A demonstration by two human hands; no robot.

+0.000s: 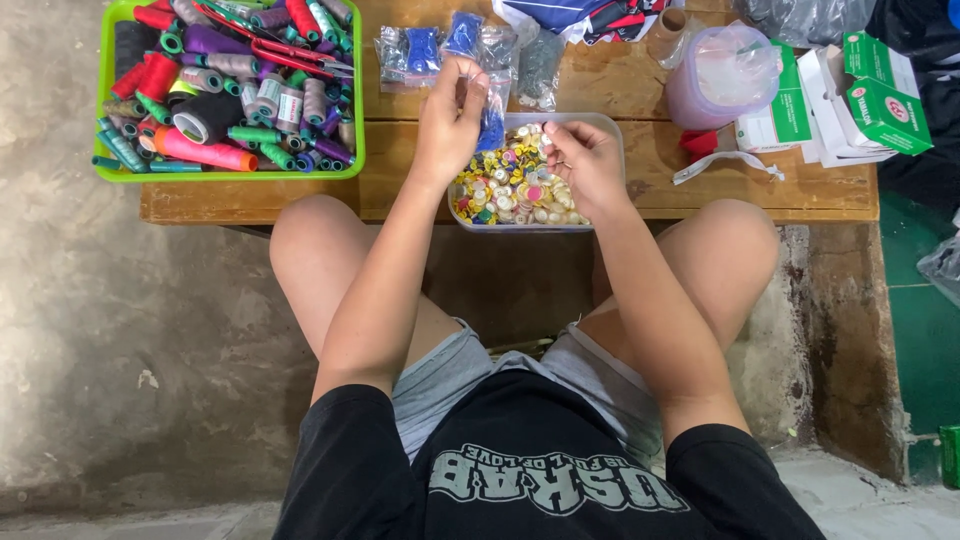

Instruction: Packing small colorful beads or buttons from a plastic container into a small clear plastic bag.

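- Left hand (pixel 452 118) up over the bench (pixel 640 190), fingers pinched on a small clear bag (pixel 493 110) with blue bits inside.
- Right hand (pixel 588 160) low in the clear tub of buttons (pixel 520 185), fingers curled; cannot tell if pinching one.
- Might spill: tub sits right at the bench edge, easy to bump off.
- Might drop the thin bag.
- Green tray of thread spools (pixel 230 90) off to the left.

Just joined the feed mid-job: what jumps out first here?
The clear tub of mixed buttons at the bench's front edge, with the right hand over it. The left hand pinches a small clear bag with blue contents just above. At far left, a green tray of thread spools blazes with colour.
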